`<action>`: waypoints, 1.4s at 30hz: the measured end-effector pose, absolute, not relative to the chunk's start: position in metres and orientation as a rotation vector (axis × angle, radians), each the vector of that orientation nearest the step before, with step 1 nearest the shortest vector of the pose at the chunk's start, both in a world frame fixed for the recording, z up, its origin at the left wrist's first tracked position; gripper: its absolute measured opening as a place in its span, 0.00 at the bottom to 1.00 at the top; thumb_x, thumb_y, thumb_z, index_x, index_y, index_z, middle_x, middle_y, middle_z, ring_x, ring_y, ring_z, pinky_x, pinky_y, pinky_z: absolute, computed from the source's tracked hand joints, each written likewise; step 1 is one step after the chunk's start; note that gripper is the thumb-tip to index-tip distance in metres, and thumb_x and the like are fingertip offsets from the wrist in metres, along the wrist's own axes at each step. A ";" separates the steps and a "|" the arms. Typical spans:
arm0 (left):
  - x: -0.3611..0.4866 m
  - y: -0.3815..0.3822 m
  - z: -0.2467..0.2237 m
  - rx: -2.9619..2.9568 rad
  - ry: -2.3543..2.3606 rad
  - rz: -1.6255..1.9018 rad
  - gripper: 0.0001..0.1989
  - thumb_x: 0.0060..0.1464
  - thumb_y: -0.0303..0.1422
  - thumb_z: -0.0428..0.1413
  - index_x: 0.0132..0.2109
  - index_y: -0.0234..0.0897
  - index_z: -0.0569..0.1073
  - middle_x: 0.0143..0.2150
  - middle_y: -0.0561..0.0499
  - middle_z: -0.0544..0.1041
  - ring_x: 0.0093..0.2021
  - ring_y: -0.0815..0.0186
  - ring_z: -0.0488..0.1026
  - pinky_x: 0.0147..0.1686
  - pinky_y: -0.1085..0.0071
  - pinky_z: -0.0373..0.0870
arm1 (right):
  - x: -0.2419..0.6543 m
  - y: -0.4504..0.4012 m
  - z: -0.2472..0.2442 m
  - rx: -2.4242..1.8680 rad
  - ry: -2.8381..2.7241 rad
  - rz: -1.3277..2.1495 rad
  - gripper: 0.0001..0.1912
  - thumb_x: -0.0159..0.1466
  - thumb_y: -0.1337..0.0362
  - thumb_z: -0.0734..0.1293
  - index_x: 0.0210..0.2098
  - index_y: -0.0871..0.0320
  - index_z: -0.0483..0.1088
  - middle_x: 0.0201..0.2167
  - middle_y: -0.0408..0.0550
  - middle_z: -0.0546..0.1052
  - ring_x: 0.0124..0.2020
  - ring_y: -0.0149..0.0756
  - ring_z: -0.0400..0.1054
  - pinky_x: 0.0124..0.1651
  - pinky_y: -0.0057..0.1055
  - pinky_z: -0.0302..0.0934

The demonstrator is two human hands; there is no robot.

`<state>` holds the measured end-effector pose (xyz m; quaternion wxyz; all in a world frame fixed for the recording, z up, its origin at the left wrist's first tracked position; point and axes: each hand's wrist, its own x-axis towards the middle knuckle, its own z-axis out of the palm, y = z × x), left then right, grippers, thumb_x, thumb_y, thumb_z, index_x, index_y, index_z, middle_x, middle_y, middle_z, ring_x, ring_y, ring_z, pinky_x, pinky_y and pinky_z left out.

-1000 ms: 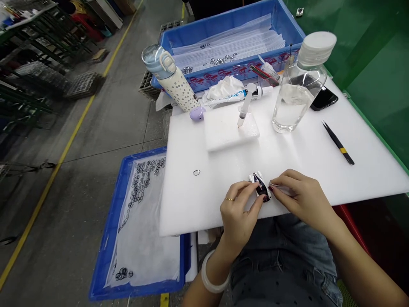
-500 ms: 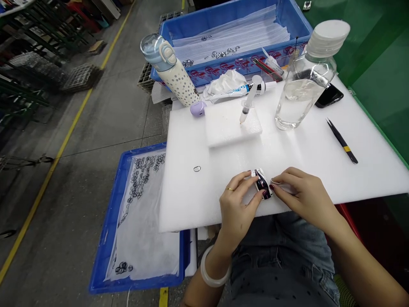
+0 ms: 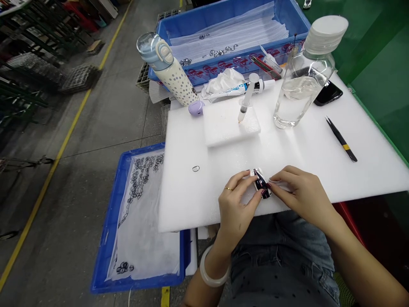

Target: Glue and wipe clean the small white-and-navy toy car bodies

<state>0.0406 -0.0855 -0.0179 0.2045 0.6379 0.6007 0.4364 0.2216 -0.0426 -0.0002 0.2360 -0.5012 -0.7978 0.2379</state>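
A small glossy black-and-white piece lies near the front edge of the white foam board. My left hand grips it between thumb and fingers from the left. Close at its right side is my right hand, thumb and forefinger pinched on a thin white cloth or wipe, its fingertips at the piece's edge. A thin black ring lies on the board to the left. Behind the hands, a syringe stands tip down in a white foam block.
Black tweezers, a clear bottle of liquid and a phone are at the right. A dotted bottle and purple case stand back left. Blue trays hold black rings on white sheets.
My right hand has shifted slightly left, bringing its fingertips onto the edge of the black-and-white piece. My left hand keeps its grip. The whole view has moved slightly.
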 end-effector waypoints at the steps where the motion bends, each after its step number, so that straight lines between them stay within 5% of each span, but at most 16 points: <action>1: 0.040 -0.085 -0.018 1.785 1.675 1.216 0.14 0.54 0.28 0.64 0.48 0.37 0.79 0.50 0.45 0.79 0.49 0.59 0.78 0.46 0.59 0.82 | 0.222 -0.042 0.000 -1.375 -2.186 0.656 0.07 0.67 0.61 0.67 0.36 0.56 0.77 0.33 0.46 0.77 0.27 0.31 0.71 0.28 0.27 0.60; 13: 0.039 -0.087 -0.019 1.769 1.685 1.189 0.13 0.55 0.29 0.64 0.49 0.40 0.79 0.50 0.46 0.78 0.49 0.58 0.78 0.48 0.57 0.80 | 0.221 -0.039 0.002 -1.394 -2.180 0.725 0.09 0.66 0.59 0.67 0.35 0.55 0.78 0.32 0.46 0.78 0.29 0.32 0.72 0.29 0.28 0.61; 19: 0.025 -0.073 -0.010 2.030 1.419 0.873 0.35 0.52 0.34 0.67 0.65 0.48 0.65 0.66 0.44 0.68 0.65 0.51 0.66 0.60 0.50 0.70 | 0.230 -0.044 0.002 -1.248 -2.016 0.826 0.07 0.67 0.63 0.66 0.37 0.56 0.77 0.33 0.46 0.77 0.28 0.29 0.70 0.26 0.25 0.60; 25: 0.030 -0.073 -0.015 2.067 1.635 0.971 0.23 0.46 0.43 0.69 0.48 0.38 0.77 0.40 0.47 0.75 0.43 0.57 0.72 0.41 0.60 0.76 | 0.235 -0.056 -0.005 -1.088 -2.009 0.590 0.07 0.67 0.69 0.66 0.43 0.57 0.75 0.35 0.48 0.77 0.25 0.26 0.69 0.23 0.24 0.62; 32: 0.024 -0.077 -0.013 2.049 1.541 0.947 0.19 0.54 0.32 0.66 0.53 0.41 0.75 0.46 0.47 0.76 0.49 0.57 0.71 0.48 0.58 0.74 | 0.234 -0.063 -0.020 -0.925 -2.098 0.173 0.11 0.62 0.72 0.67 0.43 0.55 0.75 0.27 0.45 0.76 0.24 0.30 0.68 0.25 0.28 0.62; 42: 0.023 -0.077 -0.013 2.050 1.536 0.939 0.18 0.54 0.30 0.65 0.52 0.40 0.75 0.45 0.47 0.76 0.47 0.58 0.71 0.46 0.59 0.74 | 0.229 -0.064 -0.020 -1.031 -2.193 0.104 0.11 0.63 0.70 0.68 0.45 0.56 0.75 0.40 0.52 0.75 0.33 0.34 0.69 0.31 0.30 0.65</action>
